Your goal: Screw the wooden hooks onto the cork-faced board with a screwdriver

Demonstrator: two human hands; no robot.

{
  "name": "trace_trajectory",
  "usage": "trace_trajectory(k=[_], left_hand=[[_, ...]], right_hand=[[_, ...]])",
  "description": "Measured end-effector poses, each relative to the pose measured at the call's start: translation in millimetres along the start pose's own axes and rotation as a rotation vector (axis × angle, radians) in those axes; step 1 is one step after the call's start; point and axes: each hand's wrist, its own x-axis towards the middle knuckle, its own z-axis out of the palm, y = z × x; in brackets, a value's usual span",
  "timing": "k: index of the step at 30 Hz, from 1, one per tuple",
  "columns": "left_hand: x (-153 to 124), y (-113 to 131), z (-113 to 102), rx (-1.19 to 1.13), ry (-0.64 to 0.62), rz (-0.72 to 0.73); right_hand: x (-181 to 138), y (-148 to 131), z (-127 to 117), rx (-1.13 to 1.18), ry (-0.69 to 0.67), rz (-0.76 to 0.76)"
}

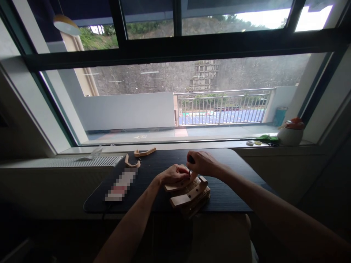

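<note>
My right hand (204, 163) is closed around the dark handle of a screwdriver (191, 159), which stands upright with its thin shaft pointing down. Beside the shaft's lower end, my left hand (174, 174) has its fingers bent and pressed onto a curved wooden piece (173, 187). That piece lies on a wooden block (207, 195) with a rough, light-coloured side. Nearer to me, a second curved wooden piece (182, 200) with dark holes and an upturned end lies across the same block. My fingers hide the screwdriver's tip and any screw under it.
Two more bent wooden pieces, one nearer (132, 164) and one farther (145, 152), lie at the dark table's (219, 204) back left. A pixelated flat item (120, 186) lies on the left. Beyond are a window sill with a white pot (290, 135) and a radiator (68, 161).
</note>
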Motion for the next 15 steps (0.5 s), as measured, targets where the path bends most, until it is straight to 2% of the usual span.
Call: trace_trajectory(k=[7,15], left_hand=[[1,-7,-2,-0.005,-0.027,0.079],[8,-16,3,-0.074,-0.042,-0.024]], right_hand=[[2,4,0,0.026,-0.012,0.019],[4,0,-8,0.001,-0.012,-0.011]])
